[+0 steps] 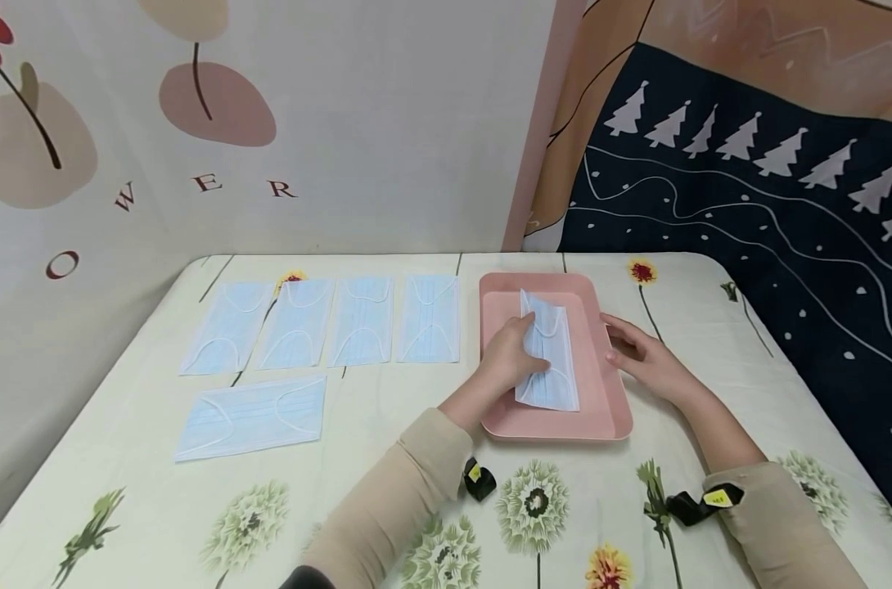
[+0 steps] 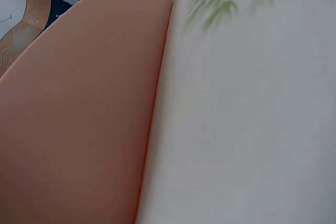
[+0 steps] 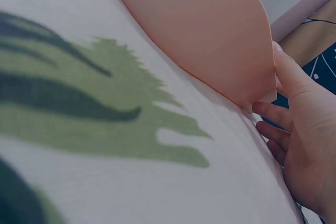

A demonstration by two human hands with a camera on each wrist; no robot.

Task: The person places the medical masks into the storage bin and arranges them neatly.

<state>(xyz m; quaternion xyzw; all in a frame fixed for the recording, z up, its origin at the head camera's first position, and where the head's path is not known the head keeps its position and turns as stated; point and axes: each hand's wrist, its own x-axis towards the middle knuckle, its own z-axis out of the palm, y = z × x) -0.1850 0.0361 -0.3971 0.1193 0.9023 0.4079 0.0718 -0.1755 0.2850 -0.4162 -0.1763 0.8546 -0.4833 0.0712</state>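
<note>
The left hand [image 1: 512,353] lies over the near-left side of one blue mask [image 1: 558,352], its thumb on the mask's face and its forefinger on the left edge farther up. In this grip, thumb and forefinger stand apart along that edge; I cannot tell whether the other fingers, out of sight, pinch it from beneath. The mask reaches out to the right of the thumb, its long side running near to far and its upper part slightly buckled.

Around the mask is a pink tray [image 1: 601,393], with more bare floor showing along the right wall than along the near and far ones. The right hand [image 1: 652,364] is outside the right wall, fingers loosely bent, thumb apart from the forefinger; the right wrist view shows fingertips at a corner of the tray. The left wrist view is largely filled by the tray's outer side and pale cloth.

The tray stands right of centre, near the far edge of the flower-printed tabletop [image 1: 394,409]. To its left, along that far edge, four more masks [image 1: 361,323] lie side by side, ear loops showing. A sideways mask [image 1: 250,419] lies in front of the row, toward the tabletop's left edge.
</note>
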